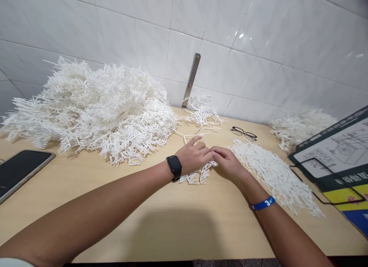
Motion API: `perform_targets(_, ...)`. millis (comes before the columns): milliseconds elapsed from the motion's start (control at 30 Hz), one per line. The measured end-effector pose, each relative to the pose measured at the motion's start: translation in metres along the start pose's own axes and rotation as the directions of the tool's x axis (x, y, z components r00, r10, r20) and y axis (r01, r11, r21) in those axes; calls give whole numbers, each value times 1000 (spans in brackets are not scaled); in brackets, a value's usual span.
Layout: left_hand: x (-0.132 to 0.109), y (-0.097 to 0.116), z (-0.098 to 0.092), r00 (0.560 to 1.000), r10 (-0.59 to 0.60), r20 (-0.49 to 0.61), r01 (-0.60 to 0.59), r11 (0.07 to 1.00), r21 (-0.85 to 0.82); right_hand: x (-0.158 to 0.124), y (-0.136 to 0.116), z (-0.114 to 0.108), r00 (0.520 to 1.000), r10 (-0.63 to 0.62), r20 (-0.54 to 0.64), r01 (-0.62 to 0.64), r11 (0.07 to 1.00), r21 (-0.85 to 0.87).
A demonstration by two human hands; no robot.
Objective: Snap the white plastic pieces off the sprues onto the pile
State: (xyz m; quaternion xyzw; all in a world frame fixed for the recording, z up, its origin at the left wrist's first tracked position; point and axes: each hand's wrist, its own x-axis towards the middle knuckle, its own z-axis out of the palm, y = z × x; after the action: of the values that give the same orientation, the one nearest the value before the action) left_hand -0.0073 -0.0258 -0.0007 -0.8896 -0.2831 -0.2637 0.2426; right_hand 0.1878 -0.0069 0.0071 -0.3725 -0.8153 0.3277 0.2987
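Note:
My left hand (pixel 197 156), with a black watch (pixel 174 167) on its wrist, is closed over a white branched plastic piece (pixel 184 135). Thin stems of this piece stick out beyond the fingers. My right hand (pixel 227 162) meets the left fingertips in a pinch; whatever lies between its thumb and finger is mostly hidden. Below both hands, several white branched bits (pixel 198 177) show on the table (pixel 115 205), and I cannot tell whether they join the held piece. A small heap of similar branched pieces (pixel 202 115) lies just behind the hands.
A large pile of white branched pieces (pixel 115 106) fills the back left. To the right lie a spread of thin white pieces (pixel 273 173), glasses (pixel 243 133) and another white heap (pixel 301 125). A printed box (pixel 339 144) stands far right, a phone (pixel 23 169) far left.

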Motion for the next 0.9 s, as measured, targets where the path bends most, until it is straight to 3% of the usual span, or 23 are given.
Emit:
perform_targets(333,-4,-5,11,993,-111,48,114,991,-72,3,-4,1,993,-103,57,112,975,-192)
perform_targets(567,-3,-7,7,962,-215,170,248,946,-209,3,-3,3,991,-133,-29,121,955,-269)
perform_targets(667,-2,-11,6,914,-291,284,381,855,-350,3,-5,4,992,-108,-72,82,952,-296)
perform_targets(767,-3,-17,7,850,-353,391,518,695,-499,2,-5,5,994,-57,-95,25,951,-308)
perform_targets(900,-5,-20,10,803,-382,457,595,483,-642,2,-4,7,999,-5,-32,-6,944,-329)
